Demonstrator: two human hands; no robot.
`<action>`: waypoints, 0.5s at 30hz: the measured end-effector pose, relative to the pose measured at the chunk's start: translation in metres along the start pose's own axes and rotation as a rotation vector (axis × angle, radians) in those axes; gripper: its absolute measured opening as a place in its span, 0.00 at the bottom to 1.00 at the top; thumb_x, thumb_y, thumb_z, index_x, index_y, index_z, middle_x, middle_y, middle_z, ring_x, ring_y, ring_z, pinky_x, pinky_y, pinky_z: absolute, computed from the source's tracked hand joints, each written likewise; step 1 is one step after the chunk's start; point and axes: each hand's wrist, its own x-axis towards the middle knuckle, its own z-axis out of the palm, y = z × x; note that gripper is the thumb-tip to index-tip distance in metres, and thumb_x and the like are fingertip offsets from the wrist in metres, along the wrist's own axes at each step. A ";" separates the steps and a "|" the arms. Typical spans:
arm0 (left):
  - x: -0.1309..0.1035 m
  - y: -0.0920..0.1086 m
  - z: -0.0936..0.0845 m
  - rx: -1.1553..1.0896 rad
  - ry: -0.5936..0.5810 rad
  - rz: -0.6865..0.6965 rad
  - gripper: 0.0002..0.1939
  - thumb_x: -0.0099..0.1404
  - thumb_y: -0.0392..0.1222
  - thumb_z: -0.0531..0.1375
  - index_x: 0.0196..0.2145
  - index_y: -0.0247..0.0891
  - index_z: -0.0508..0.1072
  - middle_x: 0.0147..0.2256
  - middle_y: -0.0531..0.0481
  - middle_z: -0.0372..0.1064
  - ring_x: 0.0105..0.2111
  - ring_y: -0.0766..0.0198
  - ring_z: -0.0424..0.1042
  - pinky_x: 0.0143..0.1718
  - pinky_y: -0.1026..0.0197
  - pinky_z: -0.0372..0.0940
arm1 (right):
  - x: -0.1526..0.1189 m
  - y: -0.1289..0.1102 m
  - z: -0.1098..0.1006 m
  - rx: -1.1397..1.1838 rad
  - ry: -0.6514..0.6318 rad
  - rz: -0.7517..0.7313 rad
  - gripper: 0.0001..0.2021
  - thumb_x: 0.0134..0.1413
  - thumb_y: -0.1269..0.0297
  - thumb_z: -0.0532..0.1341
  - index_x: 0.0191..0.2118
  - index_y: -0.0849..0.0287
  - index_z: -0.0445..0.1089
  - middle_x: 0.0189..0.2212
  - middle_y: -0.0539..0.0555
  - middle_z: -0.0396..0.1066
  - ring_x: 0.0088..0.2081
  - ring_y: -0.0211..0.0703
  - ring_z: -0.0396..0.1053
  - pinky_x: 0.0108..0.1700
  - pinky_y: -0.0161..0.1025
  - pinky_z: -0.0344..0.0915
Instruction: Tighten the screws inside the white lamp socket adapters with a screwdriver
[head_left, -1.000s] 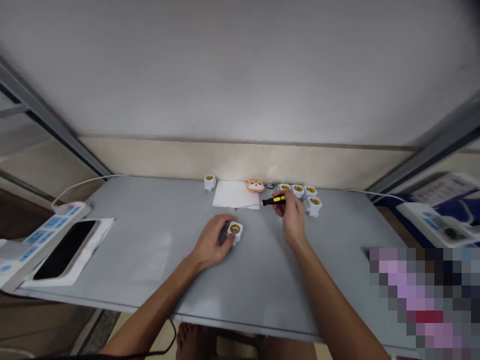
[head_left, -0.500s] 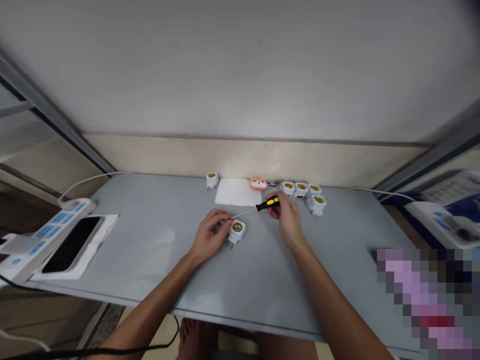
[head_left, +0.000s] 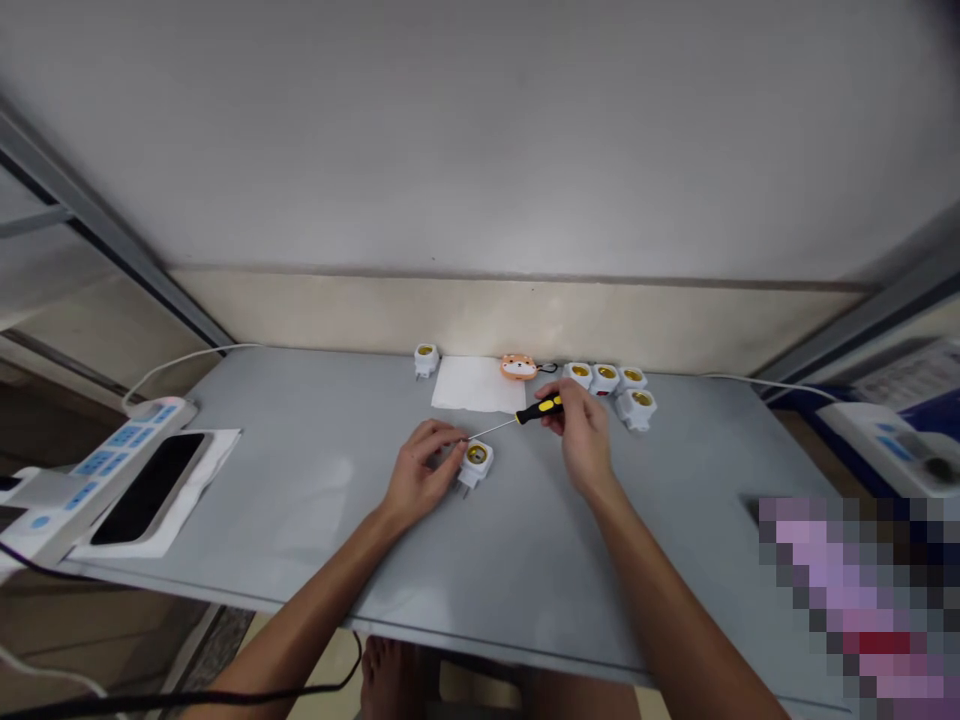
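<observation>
Since the frame 1.0 s earlier, the screwdriver (head_left: 530, 412) tip has gone from the white paper's (head_left: 472, 385) front edge to the left hand's (head_left: 422, 478) fingertips, and that hand has eased off the plug-in lamp socket (head_left: 478, 461). Its thumb and forefinger almost meet at the tip; whether they grip it, or some small part there, I cannot tell. Right hand (head_left: 581, 440) fingers are curled closed around the black-and-yellow handle.

My worry is the tip slipping off those fingertips, since the shaft is held only from the handle end; anything tiny there could drop and roll toward the tabletop's (head_left: 525, 570) front edge. With little apparent hold on it, the socket could also skid or turn if nudged.

The screwdriver's long axis slants, tip toward the tabletop's left edge and slightly frontward. Near the tabletop's middle, well back from the front edge, the socket opens upward; its 2 pins point frontward, a little left.
</observation>
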 end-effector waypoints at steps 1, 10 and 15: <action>0.000 0.000 0.000 0.010 -0.002 0.014 0.10 0.74 0.44 0.61 0.41 0.40 0.81 0.37 0.45 0.76 0.37 0.61 0.74 0.40 0.58 0.71 | 0.000 -0.001 0.000 -0.006 0.004 -0.019 0.19 0.60 0.47 0.59 0.29 0.57 0.74 0.29 0.52 0.72 0.25 0.36 0.63 0.28 0.36 0.63; -0.007 0.000 0.002 0.132 -0.040 0.140 0.11 0.75 0.43 0.59 0.45 0.41 0.82 0.39 0.43 0.76 0.40 0.58 0.75 0.43 0.55 0.72 | -0.002 -0.007 -0.001 -0.109 0.017 -0.108 0.19 0.63 0.47 0.58 0.29 0.56 0.72 0.28 0.52 0.71 0.27 0.37 0.65 0.28 0.35 0.65; -0.008 0.000 0.003 0.164 -0.046 0.186 0.11 0.75 0.41 0.59 0.45 0.40 0.81 0.39 0.43 0.76 0.40 0.59 0.75 0.41 0.56 0.72 | -0.002 -0.007 0.000 -0.107 0.022 -0.122 0.20 0.63 0.46 0.59 0.29 0.56 0.72 0.28 0.51 0.70 0.27 0.37 0.65 0.27 0.35 0.66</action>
